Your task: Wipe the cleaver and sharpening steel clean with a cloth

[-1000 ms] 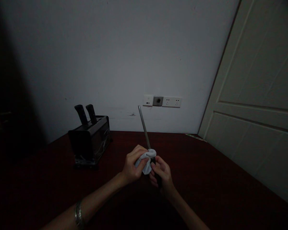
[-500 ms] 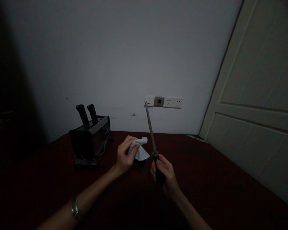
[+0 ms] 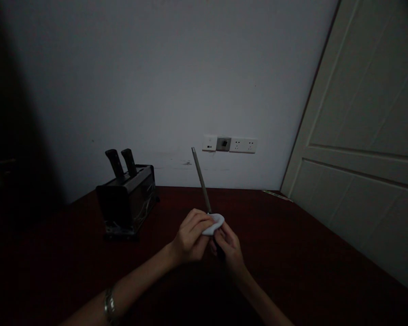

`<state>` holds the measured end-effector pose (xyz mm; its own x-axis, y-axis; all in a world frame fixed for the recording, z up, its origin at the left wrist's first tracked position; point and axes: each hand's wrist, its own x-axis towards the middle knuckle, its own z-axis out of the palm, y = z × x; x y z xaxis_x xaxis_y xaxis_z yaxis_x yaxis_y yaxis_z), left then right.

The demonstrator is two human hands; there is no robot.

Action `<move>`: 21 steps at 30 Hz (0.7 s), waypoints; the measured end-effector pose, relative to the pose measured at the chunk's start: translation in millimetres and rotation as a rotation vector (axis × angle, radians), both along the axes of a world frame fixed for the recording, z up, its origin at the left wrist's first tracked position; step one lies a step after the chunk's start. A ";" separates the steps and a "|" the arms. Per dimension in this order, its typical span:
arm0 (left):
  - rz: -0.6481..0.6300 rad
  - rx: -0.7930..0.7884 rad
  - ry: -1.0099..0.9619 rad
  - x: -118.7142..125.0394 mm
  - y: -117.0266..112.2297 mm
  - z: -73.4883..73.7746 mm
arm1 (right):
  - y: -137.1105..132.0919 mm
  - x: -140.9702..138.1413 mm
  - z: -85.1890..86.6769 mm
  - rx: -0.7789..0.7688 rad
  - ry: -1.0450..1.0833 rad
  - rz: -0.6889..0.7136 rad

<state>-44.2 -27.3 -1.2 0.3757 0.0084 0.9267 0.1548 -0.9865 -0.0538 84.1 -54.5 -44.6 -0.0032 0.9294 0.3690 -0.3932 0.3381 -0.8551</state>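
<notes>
Silver-coloured bracelet around the left forearm, at the lower left of the frame. Beyond it, just below the centre, left hand pinched on a bunched white cloth, over the lower end of a grey metal rod. Just to the right, right hand closed around the rod's dark handle, partly hidden. Cloth between both hands, too dim to tell whether touching the right one. Rod raised in the air and tilted, tip slightly left of the frame's centre. Beneath, dark red tabletop across the lower half, almost black toward the bottom edge. Left of centre, well apart from the hands, black-and-silver block standing on the tabletop, with two black handles jutting from its top. At the tabletop's far right corner, thin strip lying flat. Behind, pale grey wall, with scuff marks low down near the middle and, slightly right of them, white socket plates flanking a grey square plate. Along the right side of the frame, pale panelled door. Near-black all down the left edge.
</notes>
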 end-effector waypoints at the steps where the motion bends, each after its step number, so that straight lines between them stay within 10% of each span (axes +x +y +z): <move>1: -0.023 -0.055 -0.039 1.1 -1.0 -0.9 | -0.9 -0.3 1.0 -0.014 0.011 0.016; 15: -0.004 -0.516 -0.229 -8.5 1.7 11.4 | -4.1 1.0 6.4 -0.122 0.178 0.185; 21: 0.001 -0.222 -0.173 -15.1 1.4 25.2 | 2.8 0.6 -1.2 -0.045 0.089 0.071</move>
<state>-59.3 -25.9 24.0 0.2121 0.2188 0.9524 0.1435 -0.9710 0.1911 84.7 -51.7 -45.8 -0.0391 0.9435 0.3290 -0.4899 0.2689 -0.8293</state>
